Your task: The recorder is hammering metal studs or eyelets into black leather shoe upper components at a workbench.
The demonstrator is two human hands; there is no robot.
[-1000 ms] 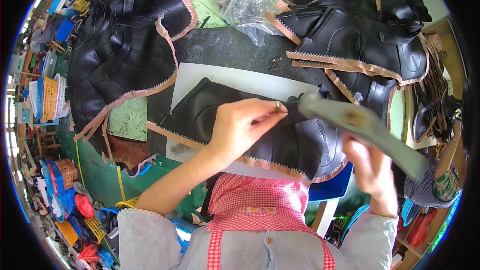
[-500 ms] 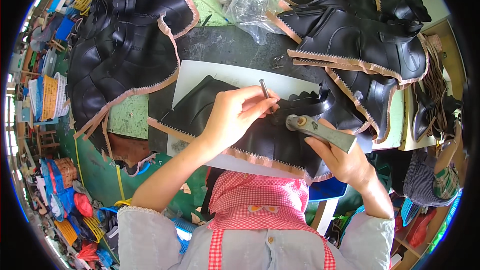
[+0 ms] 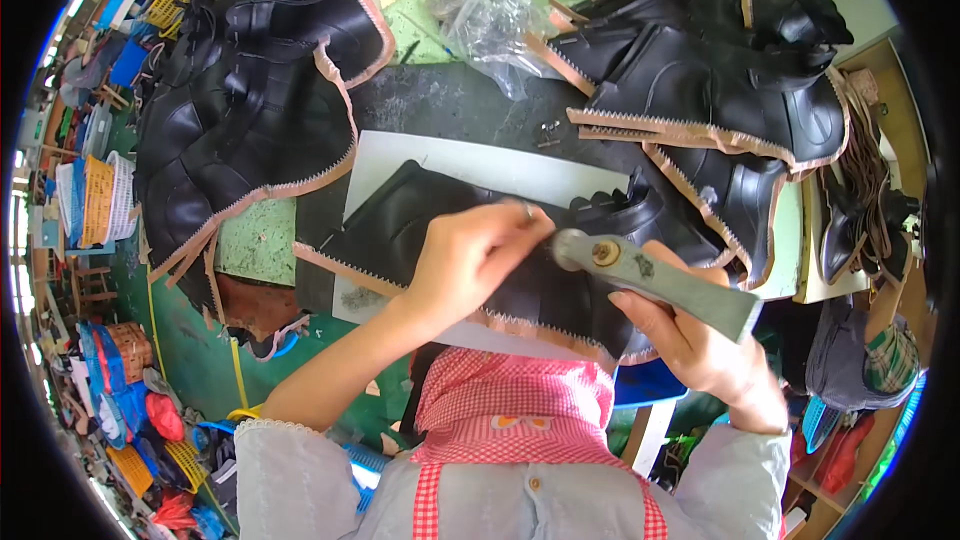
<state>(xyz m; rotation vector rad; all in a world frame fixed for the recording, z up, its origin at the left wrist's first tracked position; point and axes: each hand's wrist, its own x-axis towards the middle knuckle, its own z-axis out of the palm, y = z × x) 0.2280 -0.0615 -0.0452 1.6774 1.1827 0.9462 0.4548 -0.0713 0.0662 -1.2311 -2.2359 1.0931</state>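
Leather (image 3: pixel 385 215) overlies white board (image 3: pixel 470 162), likely for backing; our left hand (image 3: pixel 462 260) pinches a rod (image 3: pixel 528 209), right hand (image 3: pixel 708 352) grips hammer (image 3: pixel 680 285).

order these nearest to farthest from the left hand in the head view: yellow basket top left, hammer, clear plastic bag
From the left hand:
1. Hammer, just to its right
2. Clear plastic bag, beyond it on the table
3. Yellow basket, far upper left
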